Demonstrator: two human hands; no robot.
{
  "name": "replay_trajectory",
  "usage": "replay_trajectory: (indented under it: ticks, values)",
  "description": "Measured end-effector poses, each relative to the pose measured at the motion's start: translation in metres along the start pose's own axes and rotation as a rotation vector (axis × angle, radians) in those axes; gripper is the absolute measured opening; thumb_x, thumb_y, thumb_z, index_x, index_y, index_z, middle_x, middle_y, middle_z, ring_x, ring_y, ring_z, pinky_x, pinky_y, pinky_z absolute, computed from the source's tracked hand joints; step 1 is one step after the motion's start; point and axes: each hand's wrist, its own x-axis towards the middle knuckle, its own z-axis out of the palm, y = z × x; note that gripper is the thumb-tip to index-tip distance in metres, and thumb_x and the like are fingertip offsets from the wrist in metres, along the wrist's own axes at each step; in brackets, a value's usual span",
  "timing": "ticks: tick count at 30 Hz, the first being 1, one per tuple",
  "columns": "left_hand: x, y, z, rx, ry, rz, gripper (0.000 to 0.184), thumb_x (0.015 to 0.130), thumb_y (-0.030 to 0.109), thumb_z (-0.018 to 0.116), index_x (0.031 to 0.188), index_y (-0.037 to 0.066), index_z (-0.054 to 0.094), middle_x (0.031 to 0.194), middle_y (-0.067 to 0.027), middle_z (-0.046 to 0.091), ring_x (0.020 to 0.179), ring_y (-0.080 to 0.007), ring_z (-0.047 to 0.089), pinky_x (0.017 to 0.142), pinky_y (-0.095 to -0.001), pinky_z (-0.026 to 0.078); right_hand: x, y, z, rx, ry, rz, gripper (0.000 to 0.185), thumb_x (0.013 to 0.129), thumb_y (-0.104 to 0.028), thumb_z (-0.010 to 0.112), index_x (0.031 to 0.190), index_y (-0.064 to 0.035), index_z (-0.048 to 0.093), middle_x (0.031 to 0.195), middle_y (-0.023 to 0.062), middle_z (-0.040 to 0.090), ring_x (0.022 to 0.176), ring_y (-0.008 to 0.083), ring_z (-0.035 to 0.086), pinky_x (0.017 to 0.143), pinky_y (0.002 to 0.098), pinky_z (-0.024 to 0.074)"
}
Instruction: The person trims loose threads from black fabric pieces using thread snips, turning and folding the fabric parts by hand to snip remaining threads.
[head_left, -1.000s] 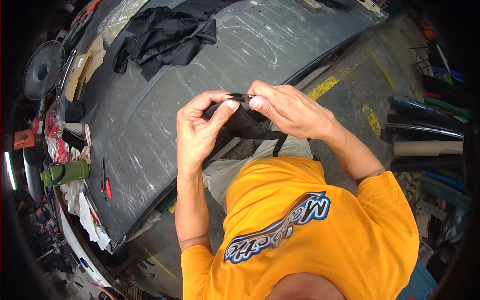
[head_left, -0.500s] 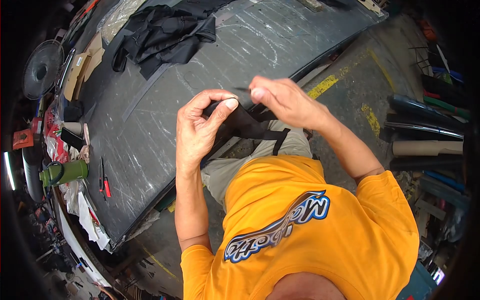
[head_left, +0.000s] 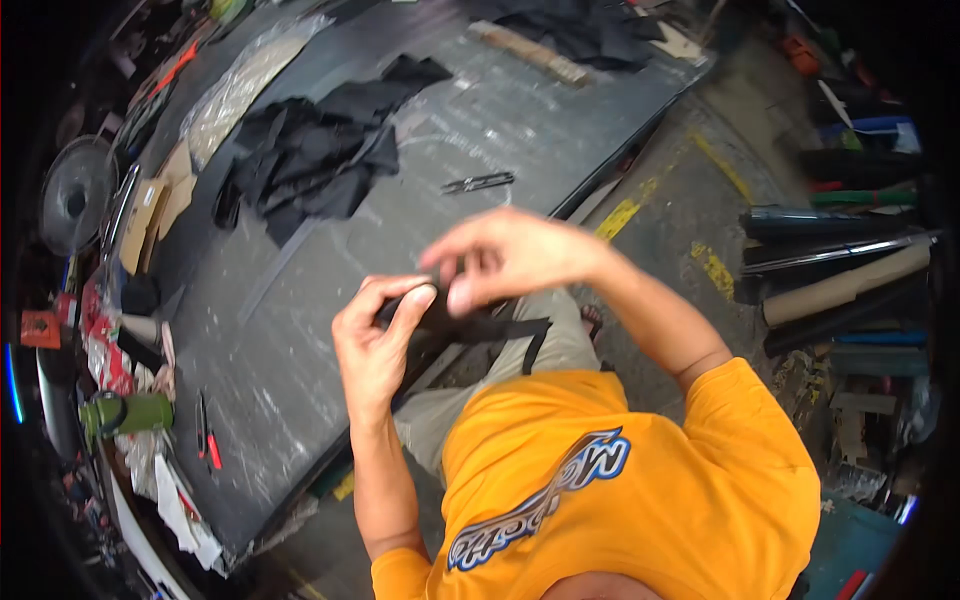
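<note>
My left hand (head_left: 375,335) pinches a black fabric piece (head_left: 440,322) between thumb and fingers, just past the near table edge. A strap-like end (head_left: 535,345) of the fabric hangs over my lap. My right hand (head_left: 510,258) is close beside it, slightly blurred, with thumb and fingers apart and nothing visible in them. Its fingertips are near the pinched edge; whether they touch it I cannot tell. Beyond the hands, a small dark pair of what look like thread snips (head_left: 478,183) lies on the table (head_left: 300,340).
Crumpled black cloth (head_left: 315,165) lies on the table's far left part. Red-and-black slim tools (head_left: 208,435) are near a green bottle (head_left: 130,415). A flat bar (head_left: 530,52) rests at the far side. Rolls of material (head_left: 850,285) stand at right, a fan (head_left: 78,200) at left.
The small dark tool that was in my right hand now lies on the table. My right hand has come closer to the left, its fingers loosened. The view has shifted.
</note>
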Motion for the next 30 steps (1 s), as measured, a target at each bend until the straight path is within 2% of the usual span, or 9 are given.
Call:
replay_trajectory:
  ticks: [6,9,12,16,20,24,26,28,30]
  values:
    - [-0.005,-0.009,-0.008,-0.032,0.014,0.078,0.016,0.092,0.006,0.075,0.107,0.001,0.075,0.102,-0.0059,0.072,0.092,-0.0120,0.063,0.082,-0.0256,0.049,0.015,-0.016,0.016,-0.116,-0.122,-0.008,0.028,0.091,-0.026,0.072,0.103,-0.0010,0.069,0.079,0.0049,0.067,0.061,0.0119,0.060,0.060,0.0265,0.0507]
    - [-0.015,-0.025,-0.020,-0.159,0.210,-0.016,0.021,0.098,0.011,0.070,0.115,0.000,0.071,0.105,-0.0056,0.071,0.094,-0.0126,0.063,0.085,-0.0260,0.049,0.023,-0.028,0.011,-0.110,-0.155,0.045,0.022,0.091,-0.022,0.069,0.092,0.0001,0.065,0.073,0.0022,0.065,0.061,0.0110,0.059,0.058,0.0268,0.0496]
    - [-0.024,-0.059,-0.041,-0.129,0.296,-0.122,0.025,0.100,0.015,0.067,0.119,-0.002,0.069,0.107,-0.0056,0.071,0.095,-0.0116,0.063,0.086,-0.0252,0.049,0.048,-0.003,0.011,0.454,-0.141,-0.129,0.024,0.090,-0.021,0.067,0.081,-0.0013,0.058,0.068,0.0005,0.063,0.056,0.0111,0.058,0.052,0.0261,0.0477]
    - [-0.043,-0.085,-0.055,-0.027,0.376,-0.174,0.028,0.102,0.020,0.066,0.120,-0.002,0.068,0.107,-0.0057,0.069,0.097,-0.0118,0.062,0.090,-0.0256,0.048,0.082,-0.047,-0.079,0.175,0.207,0.051,0.020,0.088,-0.025,0.068,0.085,-0.0054,0.064,0.067,0.0047,0.067,0.057,0.0132,0.065,0.052,0.0278,0.0523]
    - [-0.053,-0.090,-0.058,0.028,0.403,-0.179,0.029,0.102,0.021,0.066,0.119,-0.002,0.068,0.106,-0.0061,0.069,0.099,-0.0133,0.063,0.093,-0.0270,0.048,0.102,-0.056,-0.181,0.331,0.669,-0.044,0.018,0.095,-0.018,0.069,0.100,-0.0002,0.067,0.084,0.0058,0.070,0.070,0.0155,0.068,0.059,0.0243,0.0515]
    - [-0.051,-0.083,-0.052,0.129,0.419,-0.227,0.024,0.100,0.019,0.069,0.115,0.001,0.072,0.100,-0.0035,0.071,0.094,-0.0097,0.061,0.086,-0.0251,0.048,0.117,0.007,-0.283,0.674,0.998,-0.309,0.023,0.091,-0.021,0.071,0.103,-0.0037,0.065,0.095,0.0123,0.069,0.063,0.0234,0.069,0.053,0.0308,0.0543]
    - [-0.049,-0.082,-0.051,0.177,0.417,-0.248,0.022,0.099,0.018,0.070,0.113,0.002,0.073,0.098,-0.0021,0.071,0.091,-0.0075,0.060,0.083,-0.0239,0.048,0.099,0.049,-0.311,0.609,1.074,-0.204,0.021,0.088,-0.021,0.074,0.100,-0.0051,0.066,0.101,0.0134,0.066,0.074,0.0274,0.069,0.063,0.0359,0.0552]
    - [-0.050,-0.087,-0.051,0.198,0.402,-0.233,0.020,0.097,0.018,0.071,0.110,0.004,0.075,0.095,-0.0020,0.071,0.088,-0.0080,0.059,0.081,-0.0244,0.048,0.075,0.099,-0.328,0.446,1.118,-0.074,0.024,0.088,-0.026,0.074,0.088,-0.0038,0.064,0.075,0.0051,0.069,0.063,0.0136,0.070,0.049,0.0239,0.0538]
    - [-0.051,-0.088,-0.052,0.209,0.395,-0.229,0.019,0.097,0.018,0.072,0.109,0.004,0.075,0.094,-0.0019,0.071,0.086,-0.0082,0.058,0.080,-0.0246,0.048,0.054,0.141,-0.314,0.491,1.335,0.134,0.027,0.087,-0.028,0.077,0.092,-0.0032,0.065,0.079,0.0083,0.070,0.064,0.0165,0.071,0.047,0.0254,0.0547]
